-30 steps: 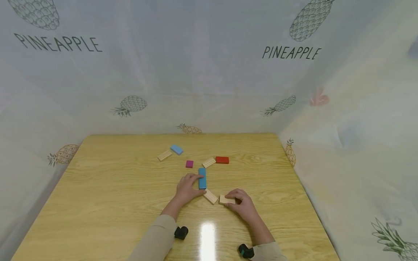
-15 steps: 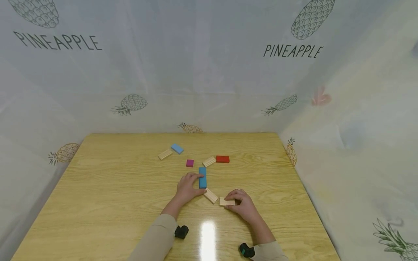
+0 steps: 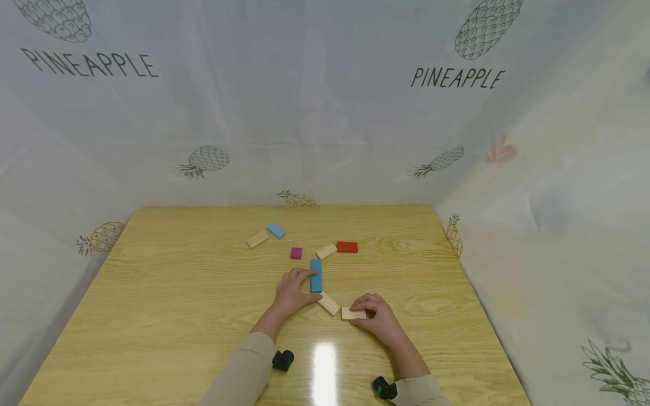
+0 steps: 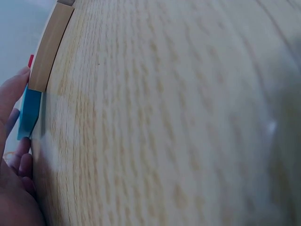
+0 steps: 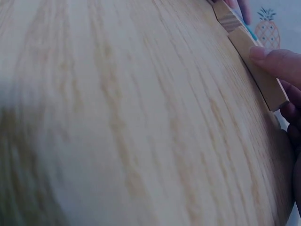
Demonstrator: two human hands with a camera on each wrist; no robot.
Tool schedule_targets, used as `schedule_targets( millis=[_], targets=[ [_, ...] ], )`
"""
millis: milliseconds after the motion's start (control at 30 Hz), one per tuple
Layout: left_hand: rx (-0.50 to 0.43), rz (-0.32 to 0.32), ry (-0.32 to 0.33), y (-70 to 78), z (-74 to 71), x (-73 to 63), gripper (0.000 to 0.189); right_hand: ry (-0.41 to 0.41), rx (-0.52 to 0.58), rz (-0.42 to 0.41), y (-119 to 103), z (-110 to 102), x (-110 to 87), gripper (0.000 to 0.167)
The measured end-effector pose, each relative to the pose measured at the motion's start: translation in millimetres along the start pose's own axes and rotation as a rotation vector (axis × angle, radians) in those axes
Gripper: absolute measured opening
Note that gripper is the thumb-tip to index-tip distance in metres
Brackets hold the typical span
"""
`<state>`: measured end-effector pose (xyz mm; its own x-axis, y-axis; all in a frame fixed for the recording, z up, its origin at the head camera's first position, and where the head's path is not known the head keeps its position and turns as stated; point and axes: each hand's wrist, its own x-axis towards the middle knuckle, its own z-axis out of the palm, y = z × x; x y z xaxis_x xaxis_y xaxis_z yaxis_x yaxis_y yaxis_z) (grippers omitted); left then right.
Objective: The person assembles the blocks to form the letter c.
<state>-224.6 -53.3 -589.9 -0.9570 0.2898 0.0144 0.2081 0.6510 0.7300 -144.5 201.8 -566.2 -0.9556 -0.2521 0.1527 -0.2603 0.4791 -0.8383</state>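
In the head view my left hand (image 3: pixel 291 293) holds a long blue wooden block (image 3: pixel 316 276), its index finger across the block and its thumb at the near end. That thumb also overlaps the corner of a plain wooden block (image 3: pixel 329 304), which lies slanted just below the blue one. My right hand (image 3: pixel 376 317) pinches another plain wooden block (image 3: pixel 352 313) between thumb and fingers, close to the slanted block's right end. The right wrist view shows the thumb (image 5: pixel 273 61) against the side of this block (image 5: pixel 256 70).
Beyond the blue block, a plain block (image 3: pixel 326 251) and a red block (image 3: pixel 347 247) continue the bent line. A small magenta block (image 3: pixel 296 253) sits to their left. Farther back lie a plain block (image 3: pixel 258 239) and a light blue block (image 3: pixel 276 230) on the wooden table (image 3: pixel 178 293).
The right hand's plain block has turned slightly to lie straighter from left to right. The left hand and the other blocks keep their places; the head view shifts slightly.
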Motion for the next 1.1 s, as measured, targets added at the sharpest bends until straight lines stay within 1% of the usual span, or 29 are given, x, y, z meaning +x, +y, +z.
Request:
schedule_targets(
  millis=[33, 233, 333, 400, 667, 800, 900, 933, 1033, 1100],
  targets=[
    [0.000, 0.002, 0.001, 0.1, 0.1, 0.2, 0.062, 0.005, -0.002, -0.006, 1.1, 0.4, 0.0, 0.018],
    [0.005, 0.012, 0.013, 1.1, 0.6, 0.1, 0.062, 0.031, -0.016, 0.002, 26.9, 6.7, 1.9, 0.018],
    [0.008, 0.016, 0.017, 0.8, 0.6, -0.1, 0.062, 0.028, -0.001, -0.010, 32.1, 6.6, 2.7, 0.018],
    [0.005, 0.013, 0.014, 0.6, 0.3, 0.1, 0.062, 0.025, 0.008, -0.019, 33.0, 6.2, 3.0, 0.017],
    [0.004, -0.002, 0.008, 0.5, -0.1, 1.3, 0.062, 0.009, -0.003, 0.031, 29.1, 6.3, 3.9, 0.020],
    [0.000, 0.002, 0.011, 0.2, 0.3, 1.3, 0.062, -0.015, -0.009, 0.032, 4.9, -0.4, 2.7, 0.019],
    [0.003, 0.001, 0.013, 0.6, 0.3, 1.1, 0.062, -0.018, -0.004, 0.032, 7.0, -0.9, 3.1, 0.019],
    [0.004, 0.000, 0.013, 0.7, 0.3, 1.2, 0.062, -0.014, 0.001, 0.040, 12.4, 0.5, 3.5, 0.019],
    [0.009, -0.003, 0.014, 1.0, 0.4, 1.2, 0.062, 0.006, 0.005, 0.018, 31.1, 4.7, 4.3, 0.019],
    [0.009, 0.000, 0.016, 0.9, 0.4, 0.6, 0.063, 0.007, 0.002, 0.014, 31.2, 4.8, 4.0, 0.019]
  ],
)
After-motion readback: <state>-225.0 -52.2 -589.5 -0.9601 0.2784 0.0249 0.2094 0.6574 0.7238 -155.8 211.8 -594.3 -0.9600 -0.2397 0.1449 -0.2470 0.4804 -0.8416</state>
